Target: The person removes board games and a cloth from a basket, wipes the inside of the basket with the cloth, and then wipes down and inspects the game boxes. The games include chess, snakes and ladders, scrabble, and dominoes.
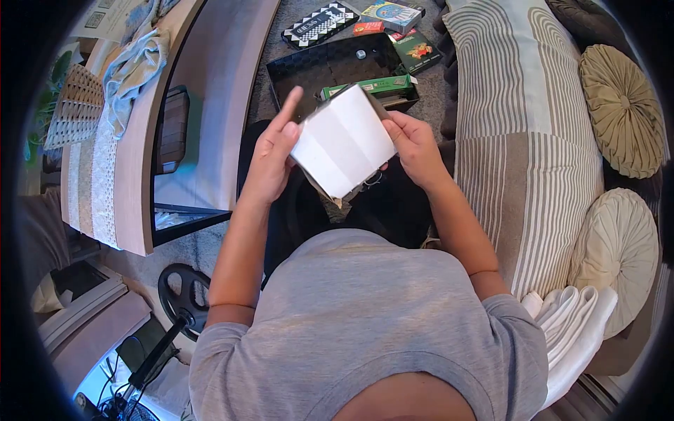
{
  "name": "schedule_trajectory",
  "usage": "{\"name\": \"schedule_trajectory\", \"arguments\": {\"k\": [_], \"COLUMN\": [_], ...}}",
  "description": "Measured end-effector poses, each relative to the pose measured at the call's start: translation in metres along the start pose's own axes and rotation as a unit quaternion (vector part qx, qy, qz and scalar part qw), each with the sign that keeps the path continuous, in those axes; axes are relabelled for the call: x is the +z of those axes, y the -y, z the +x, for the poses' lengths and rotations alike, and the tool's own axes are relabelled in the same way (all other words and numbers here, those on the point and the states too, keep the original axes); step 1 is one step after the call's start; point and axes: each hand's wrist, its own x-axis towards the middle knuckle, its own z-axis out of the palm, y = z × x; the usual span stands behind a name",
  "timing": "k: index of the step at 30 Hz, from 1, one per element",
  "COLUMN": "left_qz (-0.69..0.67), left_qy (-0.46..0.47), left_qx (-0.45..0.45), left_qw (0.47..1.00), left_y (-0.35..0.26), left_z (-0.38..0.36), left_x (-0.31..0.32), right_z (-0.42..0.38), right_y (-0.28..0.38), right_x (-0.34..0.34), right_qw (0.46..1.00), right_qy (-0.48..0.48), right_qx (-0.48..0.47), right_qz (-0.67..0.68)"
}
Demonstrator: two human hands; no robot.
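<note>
A white cardboard box [344, 142] with dark edges is held tilted in front of my torso, its pale face turned up. My left hand [270, 161] grips its left edge, thumb on top and the index finger stretched out. At the right corner my right hand [416, 149] pinches the box between thumb and fingers. The box's underside is hidden, and a worn corner shows at its lower end. Just beyond it lies a black woven tray [295, 76], with a green narrow box [375, 86] and a small pale cube [361, 54] in it.
Past the tray on the carpet are a chess box [319, 25], a blue game box [393, 14], a small red box [368, 28] and a dark green box [417, 52]. A wooden table [133, 189] stands left, a striped sofa [530, 140] right. A black fan base [184, 298] is lower left.
</note>
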Motion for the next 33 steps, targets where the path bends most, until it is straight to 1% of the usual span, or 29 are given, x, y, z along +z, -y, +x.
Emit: {"name": "schedule_trajectory", "arguments": {"k": [1, 2, 4, 5, 6, 8, 10, 12, 13, 15, 16, 18, 19, 20, 22, 23, 24, 26, 27, 28, 29, 30, 31, 33], "left_qz": [-0.051, -0.076, -0.004, -0.082, -0.082, -0.148, -0.138, -0.133, -0.143, -0.159, -0.176, -0.177, -0.161, -0.145, -0.137, -0.124, -0.111, -0.09, -0.085, -0.079, -0.071, -0.071, -0.066, -0.061], "left_qy": [-0.031, -0.008, 0.012, 0.013, 0.012, -0.024, -0.031, -0.023, -0.027, -0.038, -0.046, -0.066, -0.098, -0.13, -0.145, -0.157, -0.167, -0.165, -0.161, -0.157, -0.154, -0.154, -0.156, -0.156], "left_qx": [0.005, 0.007, 0.069, -0.028, -0.028, -0.004, 0.003, 0.026, 0.037, 0.029, 0.02, 0.02, -0.005, -0.03, -0.025, -0.038, -0.05, -0.044, -0.054, -0.065, -0.069, -0.069, -0.08, -0.091], "left_qw": [0.998, 0.997, 0.998, 0.996, 0.996, 0.989, 0.99, 0.99, 0.989, 0.986, 0.983, 0.982, 0.982, 0.98, 0.98, 0.979, 0.978, 0.981, 0.982, 0.982, 0.983, 0.983, 0.982, 0.982], "left_y": [0.003, 0.006, 0.008, 0.004, 0.007, 0.017, 0.02, 0.023, 0.03, 0.033, 0.033, 0.032, 0.029, 0.027, 0.024, 0.02, 0.019, 0.024, 0.025, 0.025, 0.026, 0.025, 0.023, 0.02], "left_z": [-0.001, -0.001, 0.002, -0.006, -0.006, -0.006, -0.004, -0.001, 0.002, 0.006, 0.008, 0.009, 0.009, 0.009, 0.009, 0.01, 0.011, 0.012, 0.012, 0.012, 0.012, 0.011, 0.009, 0.009], "left_x": [0.003, 0.007, 0.016, 0.018, 0.018, 0.016, 0.013, 0.007, 0.003, 0.0, 0.001, 0.003, 0.006, 0.008, 0.014, 0.017, 0.02, 0.023, 0.026, 0.027, 0.027, 0.027, 0.028, 0.03], "right_z": [0.003, 0.003, 0.007, 0.009, 0.009, 0.002, -0.001, -0.002, -0.003, -0.005, -0.005, -0.007, -0.005, -0.008, -0.011, -0.01, -0.01, -0.009, -0.006, -0.004, -0.002, -0.001, -0.002, -0.002], "right_y": [-0.004, -0.008, -0.009, -0.016, -0.014, -0.008, 0.001, 0.004, 0.004, 0.004, 0.003, -0.005, -0.01, -0.014, 0.003, 0.013, 0.019, 0.025, 0.016, 0.01, 0.005, 0.005, 0.005, 0.004], "right_x": [0.0, -0.001, 0.005, 0.008, 0.013, 0.024, 0.029, 0.032, 0.034, 0.039, 0.038, 0.031, 0.021, 0.016, 0.018, 0.023, 0.029, 0.043, 0.042, 0.039, 0.035, 0.035, 0.038, 0.036], "right_qw": [0.998, 0.998, 0.982, 0.98, 0.98, 0.978, 0.977, 0.966, 0.965, 0.947, 0.947, 0.981, 0.987, 0.987, 0.977, 0.947, 0.947, 0.906, 0.923, 0.923, 0.957, 0.981, 0.996, 0.997], "right_qy": [-0.019, -0.02, -0.039, -0.034, -0.034, -0.055, -0.038, 0.013, 0.014, 0.062, 0.063, 0.088, 0.076, 0.077, 0.024, 0.021, 0.019, -0.004, -0.006, -0.006, -0.022, -0.036, -0.055, -0.043], "right_qx": [0.019, 0.02, 0.071, 0.084, 0.084, 0.073, 0.086, 0.111, 0.112, 0.191, 0.191, 0.153, 0.036, 0.037, -0.115, -0.196, -0.195, -0.271, -0.25, -0.249, -0.186, -0.12, -0.058, -0.053], "right_qz": [0.053, 0.053, 0.169, 0.177, 0.177, 0.186, 0.19, 0.235, 0.235, 0.251, 0.25, 0.078, -0.139, -0.139, -0.178, -0.253, -0.254, -0.325, -0.292, -0.292, -0.223, -0.151, -0.049, -0.039]}}
